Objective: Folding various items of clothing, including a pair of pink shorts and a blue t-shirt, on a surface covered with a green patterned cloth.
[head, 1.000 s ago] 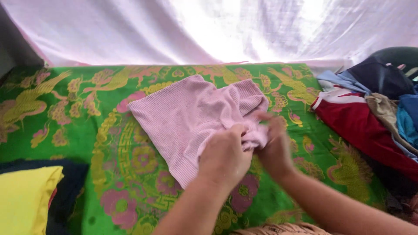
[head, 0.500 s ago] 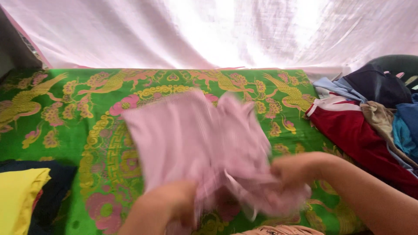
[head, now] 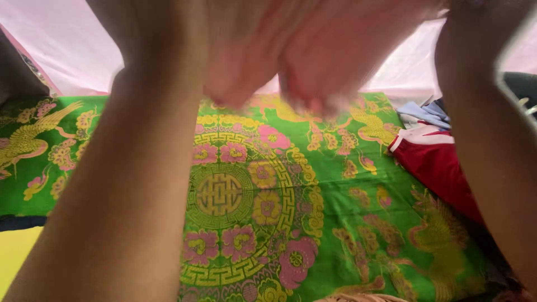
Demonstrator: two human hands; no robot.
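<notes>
Both my arms are raised close to the camera. A pink ribbed garment [head: 313, 50] hangs blurred between them at the top of the view, lifted off the green cloth [head: 335, 212]. My left hand [head: 148, 25] grips its left side, with the forearm crossing the left half of the frame. My right hand [head: 475, 28] holds its right side at the upper right. The fingers of both hands are blurred and partly cut off by the top edge.
The green cloth bears a yellow and pink flower and bird pattern. A pile of clothes lies at the right, with a red garment [head: 436, 168] and a light blue one [head: 428, 114]. Yellow fabric [head: 14, 251] shows at the lower left. A white sheet [head: 67, 50] hangs behind.
The pink garment was lying on the green cloth under both hands. Both hands have swung it up off the cloth to just in front of the camera.
</notes>
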